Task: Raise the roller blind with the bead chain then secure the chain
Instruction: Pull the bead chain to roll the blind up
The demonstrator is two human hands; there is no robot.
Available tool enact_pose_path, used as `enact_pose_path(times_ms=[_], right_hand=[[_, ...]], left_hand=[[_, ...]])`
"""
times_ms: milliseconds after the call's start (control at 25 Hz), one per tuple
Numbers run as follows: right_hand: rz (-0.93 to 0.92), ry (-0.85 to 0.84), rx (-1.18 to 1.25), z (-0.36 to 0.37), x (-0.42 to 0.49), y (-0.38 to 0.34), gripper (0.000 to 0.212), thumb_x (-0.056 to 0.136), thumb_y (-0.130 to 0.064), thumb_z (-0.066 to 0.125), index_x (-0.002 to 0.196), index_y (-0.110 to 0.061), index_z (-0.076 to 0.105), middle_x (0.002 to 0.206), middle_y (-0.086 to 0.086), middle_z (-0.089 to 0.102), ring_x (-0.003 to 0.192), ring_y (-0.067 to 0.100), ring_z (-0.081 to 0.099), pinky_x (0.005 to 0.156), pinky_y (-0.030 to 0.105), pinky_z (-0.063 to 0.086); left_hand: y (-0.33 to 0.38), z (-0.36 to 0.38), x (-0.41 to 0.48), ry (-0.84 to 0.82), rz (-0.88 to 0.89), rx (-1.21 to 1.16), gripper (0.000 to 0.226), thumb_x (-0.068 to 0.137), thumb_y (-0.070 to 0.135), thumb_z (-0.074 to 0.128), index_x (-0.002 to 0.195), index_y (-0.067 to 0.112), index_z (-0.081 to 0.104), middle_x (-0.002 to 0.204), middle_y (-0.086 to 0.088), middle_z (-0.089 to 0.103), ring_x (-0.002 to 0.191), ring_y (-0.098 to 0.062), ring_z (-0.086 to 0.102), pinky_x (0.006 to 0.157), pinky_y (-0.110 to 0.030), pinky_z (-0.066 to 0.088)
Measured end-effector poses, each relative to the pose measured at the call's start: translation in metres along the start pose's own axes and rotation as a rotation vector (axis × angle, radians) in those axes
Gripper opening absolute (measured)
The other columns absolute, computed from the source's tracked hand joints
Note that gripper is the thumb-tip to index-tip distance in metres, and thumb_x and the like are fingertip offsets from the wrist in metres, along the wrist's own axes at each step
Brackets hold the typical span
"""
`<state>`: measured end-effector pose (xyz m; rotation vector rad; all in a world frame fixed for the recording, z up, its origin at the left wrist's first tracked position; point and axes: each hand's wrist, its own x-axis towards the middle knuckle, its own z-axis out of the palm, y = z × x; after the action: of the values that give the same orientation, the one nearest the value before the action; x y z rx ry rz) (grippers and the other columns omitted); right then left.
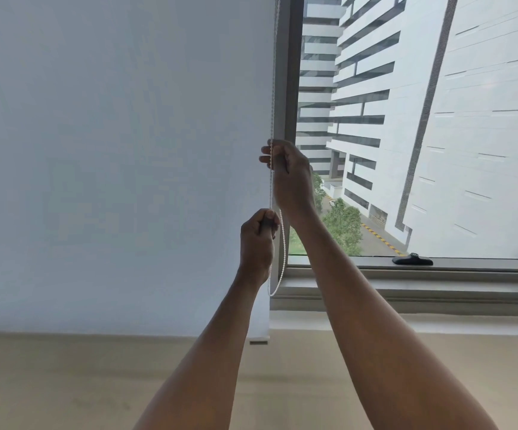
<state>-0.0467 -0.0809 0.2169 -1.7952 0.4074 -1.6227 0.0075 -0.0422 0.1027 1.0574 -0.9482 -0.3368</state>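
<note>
- Roller blind (121, 166) hangs fully down at left, its bottom bar near the sill; raising looks barely begun.
- Left hand (257, 243), fingers clamped on the bead chain (272, 88), sits low beside the blind's edge.
- Right hand (288, 172), higher, fingers pinching the chain; next likely calls for a downward pull.

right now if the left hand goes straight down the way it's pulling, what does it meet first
Probably nothing soon: below the left hand there is only the bead chain loop, then the blind's bottom rail. Depth is unclear.
</note>
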Motion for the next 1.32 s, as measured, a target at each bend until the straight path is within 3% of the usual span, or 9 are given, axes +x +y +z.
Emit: enact_pose_path(times_ms=[120,200,400,520,640,800,1000,1200,1320], right_hand=[[0.003,0.009,0.053,0.005,0.023,-0.013,0.024,0.108,-0.012,0.049,0.122,-0.003,0.066,0.099,0.009,0.075,0.070,0.018,0.071,0.067,0.032,0.062],[0.007,0.023,0.027,0.008,0.027,-0.010,0.021,0.107,-0.013,0.052,0.111,-0.008,0.072,0.080,0.006,0.072,0.055,0.010,0.057,0.052,0.028,0.050],[-0.013,0.101,-0.055,0.014,-0.004,0.008,0.029,0.104,-0.009,0.051,0.081,-0.008,0.069,0.060,-0.001,0.055,0.049,0.002,0.042,0.049,0.015,0.033],[-0.004,0.103,-0.065,0.016,-0.018,0.018,0.030,0.104,-0.008,0.051,0.078,-0.007,0.067,0.057,-0.010,0.051,0.048,0.002,0.042,0.049,0.015,0.031],[0.044,0.087,-0.082,0.013,-0.035,0.034,0.031,0.104,-0.007,0.051,0.076,-0.010,0.064,0.056,-0.013,0.047,0.048,0.001,0.041,0.050,0.015,0.031],[0.109,0.067,-0.101,0.011,-0.059,0.056,0.029,0.102,-0.004,0.052,0.077,-0.013,0.065,0.063,-0.014,0.058,0.057,-0.001,0.051,0.060,0.016,0.041],[0.146,0.043,-0.132,0.011,-0.087,0.079,0.046,0.096,0.002,0.050,0.065,-0.032,0.048,0.056,-0.014,0.045,0.056,0.004,0.039,0.056,0.023,0.031],[0.200,-0.015,-0.175,0.014,-0.118,0.105,0.029,0.097,-0.003,0.050,0.073,-0.017,0.057,0.059,-0.010,0.045,0.058,0.011,0.038,0.055,0.030,0.030],[0.242,-0.031,-0.196,0.013,-0.138,0.121,0.028,0.095,-0.006,0.050,0.073,-0.021,0.056,0.059,-0.010,0.045,0.057,0.012,0.038,0.056,0.031,0.032]], left_hand=[[-0.020,-0.006,-0.013,-0.005,-0.016,0.034,0.034,0.105,-0.004,0.042,0.077,0.005,0.057,0.066,0.008,0.048,0.065,-0.007,0.039,0.061,-0.016,0.035],[-0.030,-0.011,-0.020,-0.025,-0.030,0.057,0.032,0.107,-0.002,0.042,0.079,0.000,0.057,0.066,0.010,0.049,0.065,-0.006,0.040,0.063,-0.015,0.036],[-0.042,-0.021,-0.024,-0.073,-0.076,0.180,0.037,0.108,0.003,0.044,0.081,0.011,0.068,0.061,0.012,0.057,0.060,-0.006,0.048,0.064,-0.022,0.041],[-0.048,-0.025,-0.022,-0.055,-0.130,0.411,0.035,0.114,0.029,0.040,0.130,0.020,0.070,0.116,0.007,0.079,0.112,-0.012,0.071,0.106,-0.038,0.053],[-0.043,-0.023,-0.014,0.096,-0.116,0.546,0.048,0.115,0.037,0.030,0.155,0.019,0.051,0.157,-0.005,0.059,0.148,-0.025,0.053,0.127,-0.048,0.037],[0.003,-0.017,0.007,0.235,0.049,0.358,0.042,0.115,0.025,0.033,0.137,0.016,0.067,0.131,-0.004,0.076,0.116,-0.014,0.071,0.113,-0.040,0.053],[0.056,-0.002,0.047,0.093,0.133,0.086,0.038,0.114,0.024,0.037,0.128,0.012,0.071,0.114,-0.005,0.080,0.095,-0.017,0.079,0.089,-0.036,0.062],[0.096,0.015,0.078,-0.018,0.191,-0.011,0.033,0.116,0.022,0.039,0.126,0.008,0.066,0.107,-0.010,0.079,0.079,-0.015,0.072,0.067,-0.024,0.057],[0.099,0.020,0.086,-0.001,0.183,-0.110,0.033,0.115,0.017,0.042,0.102,0.013,0.072,0.076,-0.003,0.064,0.061,-0.010,0.048,0.058,-0.023,0.038]])
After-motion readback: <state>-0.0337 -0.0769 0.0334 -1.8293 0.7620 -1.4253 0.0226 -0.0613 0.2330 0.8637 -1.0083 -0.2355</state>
